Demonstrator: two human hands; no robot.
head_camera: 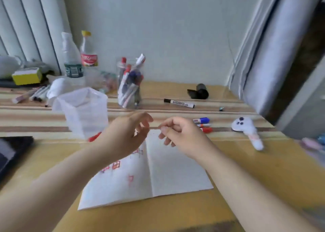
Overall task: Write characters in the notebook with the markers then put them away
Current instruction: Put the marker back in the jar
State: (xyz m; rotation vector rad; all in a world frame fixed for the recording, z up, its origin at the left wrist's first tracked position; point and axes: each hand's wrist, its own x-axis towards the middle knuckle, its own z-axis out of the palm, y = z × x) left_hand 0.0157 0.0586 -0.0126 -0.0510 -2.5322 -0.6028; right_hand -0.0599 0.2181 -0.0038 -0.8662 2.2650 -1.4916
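My right hand (177, 135) hovers over the top edge of the open notebook (149, 170), fingers loosely curled, thumb and forefinger close together; the blur keeps me from telling whether they pinch anything. My left hand (126, 135) hangs just beside it, fingers relaxed and apart, holding nothing that I can see. The notebook lies at the near middle of the desk (246, 170), red characters on its left page. Just beyond my right hand's knuckles, toward the desk's right edge, lie the blue marker (202, 120) and red marker (206, 130), long axes running left to right. So the right hand is nearer them. The marker jar (129, 85) stands toward the far edge, ahead of my left hand.
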